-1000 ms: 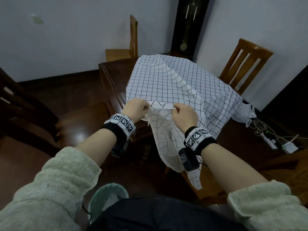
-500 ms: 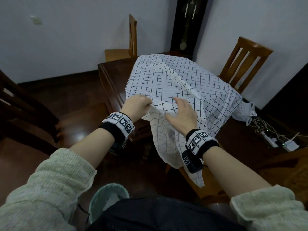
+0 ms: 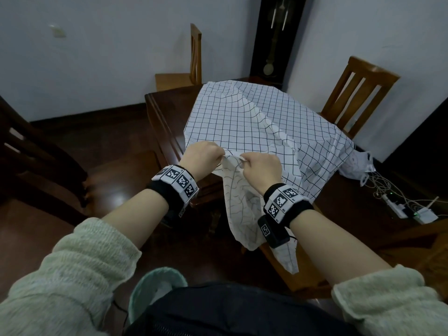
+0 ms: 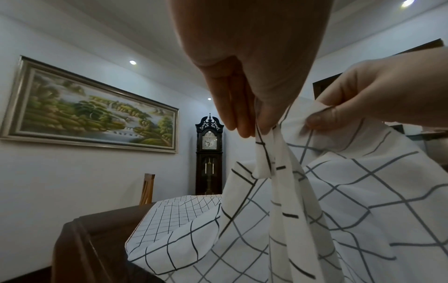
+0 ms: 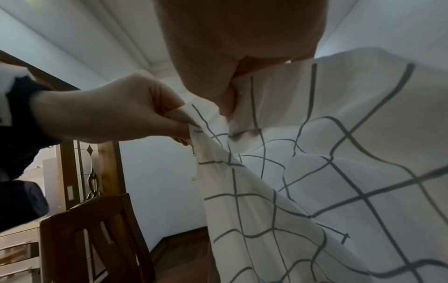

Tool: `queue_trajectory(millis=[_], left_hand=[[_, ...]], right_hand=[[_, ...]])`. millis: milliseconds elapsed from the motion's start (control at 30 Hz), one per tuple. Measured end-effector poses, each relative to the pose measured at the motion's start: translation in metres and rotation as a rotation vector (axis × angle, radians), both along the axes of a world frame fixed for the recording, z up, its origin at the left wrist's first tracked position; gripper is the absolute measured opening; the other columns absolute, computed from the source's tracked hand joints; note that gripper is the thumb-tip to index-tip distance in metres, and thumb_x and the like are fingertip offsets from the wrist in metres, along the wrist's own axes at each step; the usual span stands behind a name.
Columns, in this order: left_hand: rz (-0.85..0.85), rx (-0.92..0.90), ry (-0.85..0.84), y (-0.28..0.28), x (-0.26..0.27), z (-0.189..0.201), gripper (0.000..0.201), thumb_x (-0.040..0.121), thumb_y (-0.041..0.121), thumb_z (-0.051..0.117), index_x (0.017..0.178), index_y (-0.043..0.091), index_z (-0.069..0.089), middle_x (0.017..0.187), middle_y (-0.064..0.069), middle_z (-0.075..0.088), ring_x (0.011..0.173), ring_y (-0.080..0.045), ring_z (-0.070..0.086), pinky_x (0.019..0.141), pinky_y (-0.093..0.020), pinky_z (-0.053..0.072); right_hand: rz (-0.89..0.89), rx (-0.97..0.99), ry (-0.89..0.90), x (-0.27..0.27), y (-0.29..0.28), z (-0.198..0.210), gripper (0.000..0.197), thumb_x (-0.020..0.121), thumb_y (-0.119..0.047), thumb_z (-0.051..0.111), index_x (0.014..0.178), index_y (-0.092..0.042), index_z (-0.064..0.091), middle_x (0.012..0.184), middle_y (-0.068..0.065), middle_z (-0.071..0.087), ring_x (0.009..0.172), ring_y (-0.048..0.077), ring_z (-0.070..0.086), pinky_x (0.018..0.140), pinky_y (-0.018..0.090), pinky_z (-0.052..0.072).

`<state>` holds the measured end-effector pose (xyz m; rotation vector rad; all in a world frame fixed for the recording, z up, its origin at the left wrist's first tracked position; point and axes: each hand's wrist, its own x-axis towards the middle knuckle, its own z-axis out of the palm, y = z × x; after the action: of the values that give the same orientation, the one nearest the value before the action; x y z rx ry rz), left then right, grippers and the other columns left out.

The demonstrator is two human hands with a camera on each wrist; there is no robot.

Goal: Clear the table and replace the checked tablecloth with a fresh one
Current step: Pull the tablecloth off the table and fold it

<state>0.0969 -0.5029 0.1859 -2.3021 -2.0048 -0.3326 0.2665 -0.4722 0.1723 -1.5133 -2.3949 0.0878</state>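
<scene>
Cloth: the checked tablecloth [image 3: 254, 122] lies across the dark wooden table [image 3: 167, 122], bunched and creased — its long run goes from my hands away toward the far corner of the table, where the grandfather clock [image 3: 276, 35] stands against the wall.
Near end: one edge is lifted off the table at the side closest to me, and a loose tail of it hangs straight down past the table edge, below my right wrist.
Left hand: my left hand [image 3: 202, 157] pinches that raised edge, fingers [image 4: 238, 114] curled down onto the fabric with a fold caught between them.
Right hand: my right hand [image 3: 263, 172] pinches the same edge just beside the left, thumb and fingers clamped on the cloth — a short span of hem stretches between the two grips.
Cloth and grip: the bulk of the cloth lies beyond and to the right of my hands; the hanging tail falls under them.
Bin: a pale green wastebasket [image 3: 157, 287] stands on the floor near my legs; I cannot tell what is in it.
Bag: a white plastic bag [image 3: 358, 163] lies at the cloth's right edge.
Chairs: one wooden chair [image 3: 356, 90] stands at the right side of the table, another [image 3: 186, 69] at the far side.
</scene>
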Motion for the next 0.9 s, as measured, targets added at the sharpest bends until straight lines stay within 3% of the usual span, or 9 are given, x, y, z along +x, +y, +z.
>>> queue_trajectory(millis=[133, 267, 367, 433, 500, 600, 700, 767, 900], left_hand=[[0.028, 0.021, -0.037, 0.0, -0.002, 0.003, 0.027, 0.095, 0.019, 0.044, 0.094, 0.011, 0.07, 0.094, -0.003, 0.067, 0.089, -0.023, 0.06, 0.071, -0.038, 0.051], [0.015, 0.058, -0.044, -0.001, -0.001, 0.007, 0.028, 0.097, 0.02, 0.044, 0.098, 0.013, 0.071, 0.096, -0.002, 0.068, 0.091, -0.022, 0.06, 0.07, -0.036, 0.049], [-0.031, 0.09, -0.062, 0.0, 0.007, 0.017, 0.028, 0.096, 0.017, 0.044, 0.098, 0.011, 0.071, 0.095, -0.004, 0.068, 0.091, -0.024, 0.06, 0.069, -0.037, 0.049], [-0.074, 0.083, -0.062, 0.002, 0.016, 0.025, 0.027, 0.094, 0.013, 0.044, 0.096, 0.01, 0.071, 0.093, -0.005, 0.066, 0.091, -0.025, 0.059, 0.068, -0.038, 0.047], [-0.12, 0.105, -0.062, 0.004, 0.025, 0.03, 0.026, 0.093, 0.01, 0.046, 0.094, 0.01, 0.071, 0.09, -0.007, 0.064, 0.089, -0.025, 0.057, 0.062, -0.036, 0.041], [-0.187, 0.173, -0.054, 0.008, 0.033, 0.032, 0.02, 0.087, 0.005, 0.05, 0.078, 0.004, 0.068, 0.076, -0.011, 0.06, 0.078, -0.031, 0.056, 0.054, -0.033, 0.035], [-0.191, 0.172, -0.029, 0.011, 0.035, 0.031, 0.02, 0.087, 0.003, 0.049, 0.071, 0.002, 0.062, 0.072, -0.011, 0.057, 0.074, -0.031, 0.054, 0.053, -0.036, 0.04], [-0.198, 0.169, -0.033, 0.014, 0.035, 0.031, 0.022, 0.088, 0.004, 0.048, 0.072, 0.001, 0.062, 0.072, -0.011, 0.057, 0.074, -0.03, 0.054, 0.054, -0.038, 0.045], [-0.209, 0.161, -0.052, 0.017, 0.043, 0.033, 0.021, 0.09, 0.009, 0.048, 0.091, 0.004, 0.068, 0.085, -0.009, 0.066, 0.082, -0.029, 0.06, 0.063, -0.044, 0.051]], right_hand=[[-0.015, 0.028, -0.006, 0.0, 0.001, -0.002, 0.033, 0.1, -0.028, 0.037, 0.098, -0.019, 0.069, 0.085, 0.006, 0.07, 0.084, 0.029, 0.061, 0.077, 0.034, 0.035], [-0.03, 0.066, 0.056, 0.002, -0.004, -0.001, 0.032, 0.099, -0.031, 0.039, 0.092, -0.018, 0.068, 0.071, 0.001, 0.063, 0.082, 0.029, 0.061, 0.075, 0.032, 0.027], [-0.039, 0.024, 0.137, -0.004, -0.008, 0.004, 0.038, 0.095, -0.055, 0.039, 0.113, -0.031, 0.062, 0.078, -0.009, 0.061, 0.092, 0.019, 0.06, 0.096, 0.038, 0.032], [-0.058, -0.043, 0.075, -0.009, -0.008, 0.007, 0.053, 0.089, -0.067, 0.038, 0.127, -0.032, 0.052, 0.096, -0.004, 0.069, 0.103, 0.019, 0.06, 0.109, 0.046, 0.027], [-0.108, -0.068, 0.027, -0.011, -0.008, 0.007, 0.059, 0.088, -0.068, 0.04, 0.131, -0.027, 0.047, 0.102, 0.0, 0.069, 0.108, 0.021, 0.06, 0.113, 0.05, 0.021], [-0.178, -0.052, 0.069, -0.006, -0.005, 0.002, 0.04, 0.094, -0.048, 0.043, 0.125, -0.023, 0.049, 0.096, 0.002, 0.069, 0.103, 0.024, 0.062, 0.113, 0.049, 0.019], [-0.221, -0.025, 0.072, 0.005, -0.001, -0.005, 0.028, 0.094, -0.03, 0.043, 0.118, -0.024, 0.055, 0.091, 0.004, 0.07, 0.096, 0.027, 0.063, 0.111, 0.047, 0.021], [-0.251, -0.006, 0.087, 0.011, 0.0, -0.008, 0.026, 0.094, -0.032, 0.043, 0.113, -0.026, 0.059, 0.089, 0.003, 0.07, 0.095, 0.026, 0.062, 0.108, 0.045, 0.025], [-0.27, -0.01, 0.083, 0.014, 0.001, -0.009, 0.036, 0.092, -0.053, 0.041, 0.091, -0.024, 0.062, 0.09, -0.004, 0.067, 0.098, 0.021, 0.059, 0.101, 0.046, 0.033]])
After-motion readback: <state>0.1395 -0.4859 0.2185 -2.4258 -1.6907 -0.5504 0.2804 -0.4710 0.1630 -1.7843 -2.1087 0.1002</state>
